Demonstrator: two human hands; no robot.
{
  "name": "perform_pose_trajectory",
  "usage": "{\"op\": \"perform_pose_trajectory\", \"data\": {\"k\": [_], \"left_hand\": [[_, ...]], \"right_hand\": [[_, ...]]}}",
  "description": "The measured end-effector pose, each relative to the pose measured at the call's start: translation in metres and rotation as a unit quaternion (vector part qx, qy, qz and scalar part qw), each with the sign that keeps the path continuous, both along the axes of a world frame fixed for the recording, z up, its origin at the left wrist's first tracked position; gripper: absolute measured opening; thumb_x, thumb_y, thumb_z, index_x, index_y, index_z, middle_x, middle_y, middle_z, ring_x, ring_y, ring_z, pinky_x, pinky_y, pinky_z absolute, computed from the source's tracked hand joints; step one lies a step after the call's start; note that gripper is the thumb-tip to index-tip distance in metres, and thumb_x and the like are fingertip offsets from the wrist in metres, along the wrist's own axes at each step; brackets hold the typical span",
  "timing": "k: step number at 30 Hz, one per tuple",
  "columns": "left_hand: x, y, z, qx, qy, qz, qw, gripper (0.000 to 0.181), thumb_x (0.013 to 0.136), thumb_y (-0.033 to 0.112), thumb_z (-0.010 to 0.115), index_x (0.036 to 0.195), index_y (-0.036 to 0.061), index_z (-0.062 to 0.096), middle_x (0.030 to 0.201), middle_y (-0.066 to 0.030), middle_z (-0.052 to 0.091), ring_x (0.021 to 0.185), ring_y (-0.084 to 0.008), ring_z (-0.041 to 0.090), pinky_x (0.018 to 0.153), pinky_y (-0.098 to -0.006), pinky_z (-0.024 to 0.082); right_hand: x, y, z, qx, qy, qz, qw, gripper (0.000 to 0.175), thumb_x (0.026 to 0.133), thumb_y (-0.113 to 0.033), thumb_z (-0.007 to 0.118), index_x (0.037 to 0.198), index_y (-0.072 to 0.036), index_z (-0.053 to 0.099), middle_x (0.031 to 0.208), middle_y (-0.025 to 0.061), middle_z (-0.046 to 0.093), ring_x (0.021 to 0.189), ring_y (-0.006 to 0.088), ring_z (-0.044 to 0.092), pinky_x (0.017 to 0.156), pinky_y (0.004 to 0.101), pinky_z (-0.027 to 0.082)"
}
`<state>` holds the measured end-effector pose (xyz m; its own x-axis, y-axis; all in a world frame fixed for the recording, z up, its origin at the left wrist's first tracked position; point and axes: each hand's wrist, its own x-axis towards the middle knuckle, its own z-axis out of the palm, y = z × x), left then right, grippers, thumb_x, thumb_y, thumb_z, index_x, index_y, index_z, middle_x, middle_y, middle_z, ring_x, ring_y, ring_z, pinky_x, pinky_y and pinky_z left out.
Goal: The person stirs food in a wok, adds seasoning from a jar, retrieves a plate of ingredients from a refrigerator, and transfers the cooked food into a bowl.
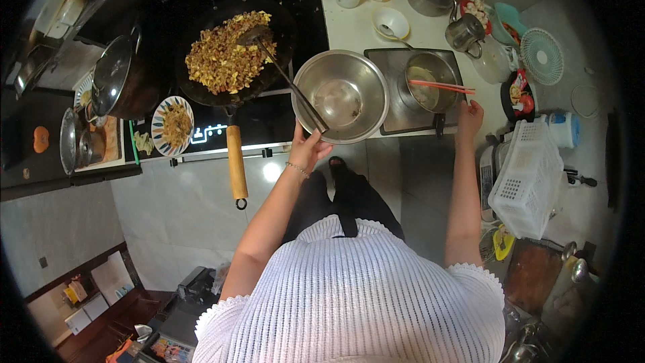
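My left hand (308, 151) grips the near rim of a large stainless steel mixing bowl (347, 73). A little clouded residue and dark bits lie at the bowl's bottom. Across its left side runs the dark handle of a wok spatula (289, 80), ending beside my fingers; its head rests on diced, fried food (227, 55) in a black wok (189, 88). My right hand (469, 116) is at the near right of a smaller steel bowl (438, 101), with red chopsticks (443, 85) laid across it. Whether those fingers touch the bowl cannot be told.
Left of the wok are a patterned plate of food (173, 126) and a lidded pot (113, 75). A black-edged board (398, 106) lies under the smaller bowl. Behind it sit a white bowl with a spoon (391, 22) and a metal kettle (463, 33). The wok's wooden handle (236, 161) juts past the counter edge.
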<state>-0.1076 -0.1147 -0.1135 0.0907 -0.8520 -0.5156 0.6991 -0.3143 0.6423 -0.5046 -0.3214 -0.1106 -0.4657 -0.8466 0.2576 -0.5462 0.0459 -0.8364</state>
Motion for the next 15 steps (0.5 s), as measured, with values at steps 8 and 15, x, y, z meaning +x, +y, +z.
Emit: {"op": "perform_pose_trajectory", "data": {"k": [8,15], "left_hand": [[0.107,0.109,0.033,-0.004,0.320,-0.009,0.947,0.067,0.093,0.051,0.044,0.143,0.0109,0.024,0.111,-0.0225,0.058,0.100,-0.0353,0.061,0.072,-0.0405,0.056],[0.134,0.117,0.064,-0.047,0.328,-0.030,0.943,0.056,0.094,0.047,0.045,0.138,0.0136,0.034,0.071,-0.0012,0.040,0.054,-0.0115,0.041,0.055,-0.0270,0.049]], "right_hand": [[0.250,0.100,0.098,0.245,-0.146,0.505,0.815,0.037,0.090,-0.024,0.059,0.122,-0.005,0.051,0.097,0.0075,0.062,0.076,0.0132,0.061,0.066,0.0263,0.050],[0.358,0.104,0.112,0.400,-0.002,0.585,0.706,0.086,0.081,-0.027,0.069,0.146,-0.006,0.016,0.096,0.0127,0.060,0.077,0.0191,0.061,0.070,0.0292,0.050]]}}
